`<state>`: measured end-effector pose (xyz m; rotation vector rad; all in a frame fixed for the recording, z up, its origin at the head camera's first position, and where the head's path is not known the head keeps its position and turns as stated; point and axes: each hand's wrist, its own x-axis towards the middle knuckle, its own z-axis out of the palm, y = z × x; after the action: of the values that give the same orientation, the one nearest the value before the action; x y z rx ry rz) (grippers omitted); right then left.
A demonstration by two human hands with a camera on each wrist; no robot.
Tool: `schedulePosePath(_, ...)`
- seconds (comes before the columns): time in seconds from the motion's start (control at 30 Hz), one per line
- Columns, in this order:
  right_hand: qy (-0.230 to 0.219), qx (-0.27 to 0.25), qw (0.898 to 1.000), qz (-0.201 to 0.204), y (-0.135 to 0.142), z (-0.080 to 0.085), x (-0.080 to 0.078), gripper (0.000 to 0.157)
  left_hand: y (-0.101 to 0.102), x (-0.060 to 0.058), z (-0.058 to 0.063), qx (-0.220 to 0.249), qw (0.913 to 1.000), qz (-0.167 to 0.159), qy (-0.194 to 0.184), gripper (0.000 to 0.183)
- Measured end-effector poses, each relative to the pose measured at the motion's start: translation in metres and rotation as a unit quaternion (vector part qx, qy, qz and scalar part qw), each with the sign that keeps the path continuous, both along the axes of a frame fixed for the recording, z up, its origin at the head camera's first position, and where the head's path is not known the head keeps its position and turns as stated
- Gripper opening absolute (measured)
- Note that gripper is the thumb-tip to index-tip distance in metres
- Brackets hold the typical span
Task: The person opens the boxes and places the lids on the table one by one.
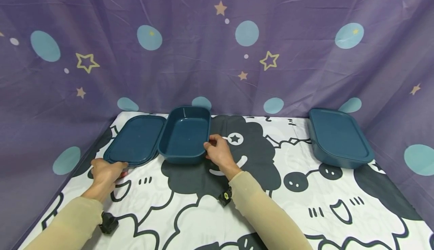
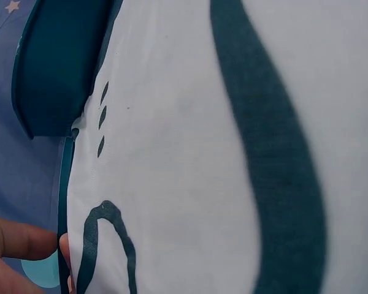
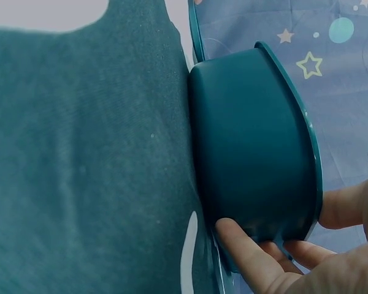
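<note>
A flat dark teal lid [image 1: 135, 138] lies at the left of the cloth; doubled edges at its near right suggest another lid beneath. My left hand [image 1: 106, 172] pinches its near left edge, and the left wrist view shows fingers [image 2: 27, 240] on both sides of that thin edge. Right beside the lid stands an open, rectangular teal food container [image 1: 184, 137] with nothing inside. My right hand [image 1: 219, 152] grips its near right corner. In the right wrist view the thumb [image 3: 343, 205] is at the rim and other fingers lie against the container's wall.
A second teal container with its lid on [image 1: 340, 138] stands at the far right of the table. The white cloth [image 1: 152, 212] carries a black cartoon print. Behind it hangs a purple curtain [image 1: 203, 80] with stars and dots.
</note>
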<state>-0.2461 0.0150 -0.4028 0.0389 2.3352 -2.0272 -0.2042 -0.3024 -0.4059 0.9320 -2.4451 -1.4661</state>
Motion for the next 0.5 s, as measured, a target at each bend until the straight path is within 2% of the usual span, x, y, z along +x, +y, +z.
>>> schedulePosePath(0.17, -0.002, 0.004, 1.0, 0.001, -0.0001, -0.0006, -0.0002, 0.035, 0.0012, 0.0008, 0.0016, -0.006, 0.9999, -0.001, -0.016, 0.092)
schedulePosePath(0.5, -0.007, 0.006, 1.0, 0.002, -0.0007, -0.001, -0.0006, 0.035, -0.0031, 0.0048, -0.0001, -0.015, 0.9999, -0.005, 0.007, 0.089)
